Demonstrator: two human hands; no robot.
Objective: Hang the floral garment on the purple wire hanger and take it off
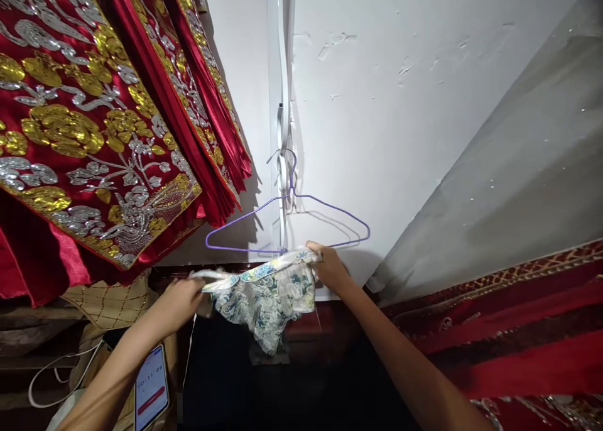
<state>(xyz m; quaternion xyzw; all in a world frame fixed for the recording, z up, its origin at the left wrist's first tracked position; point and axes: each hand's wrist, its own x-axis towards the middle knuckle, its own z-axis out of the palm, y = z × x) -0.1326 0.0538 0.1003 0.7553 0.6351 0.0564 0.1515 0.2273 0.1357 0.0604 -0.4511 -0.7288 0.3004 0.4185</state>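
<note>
A small light garment with a green, blue and yellow floral print (277,289) is stretched between my two hands; its exact kind is hard to tell. My left hand (186,299) is closed on the left end of its upper edge, where a pale band sticks up. At the opposite upper corner, my right hand (325,264) pinches the cloth. The body of the garment hangs loose and bunched below. Just behind and above it, a purple wire hanger (325,201) hangs with no clothing on it, partly covered by the garment.
The hanger's hook is on a white strip (281,73) running down a white wall (377,136). Red clothes with gold and silver sequins (94,123) hang at the left. Lower left lies a phone (151,387) showing a timer. Red fabric (532,330) is at the right.
</note>
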